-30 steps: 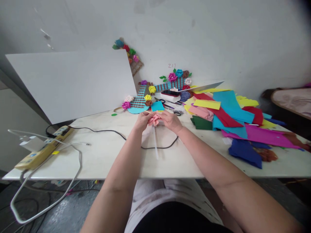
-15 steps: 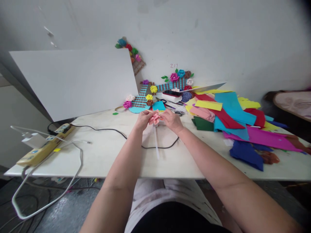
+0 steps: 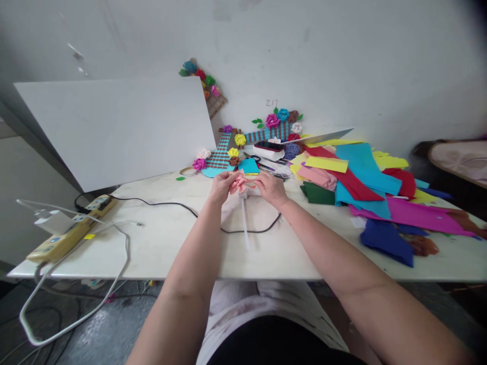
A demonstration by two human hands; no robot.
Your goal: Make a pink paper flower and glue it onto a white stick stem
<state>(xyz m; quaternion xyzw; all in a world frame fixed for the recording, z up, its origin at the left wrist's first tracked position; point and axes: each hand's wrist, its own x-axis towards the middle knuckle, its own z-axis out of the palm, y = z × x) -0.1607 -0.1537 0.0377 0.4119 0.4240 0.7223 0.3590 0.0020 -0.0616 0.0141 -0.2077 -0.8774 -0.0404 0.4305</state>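
Observation:
A pink paper flower (image 3: 237, 183) is pinched in the fingers of my left hand (image 3: 221, 186), above the middle of the table. Close on its right, my right hand (image 3: 272, 188) has its fingers closed on a thin stick-like piece (image 3: 250, 180) that reaches toward the petals; its exact kind is too small to tell. Below the flower, a translucent glue stick (image 3: 244, 223) points toward me from a pale device (image 3: 244, 194), mostly hidden by my hands. A black cable (image 3: 251, 231) loops around beneath them.
Decorated blue cutouts (image 3: 219, 159) with paper flowers stand behind my hands, near a phone (image 3: 269, 146) on a white box and scissors (image 3: 254, 158). Coloured crepe paper (image 3: 357, 172) is heaped right. A power strip (image 3: 72, 228) and white board (image 3: 114, 132) are left.
The flower has shifted slightly left and tilted in my left hand. My right hand has moved a little away from the petals, leaving a gap where the thin piece shows.

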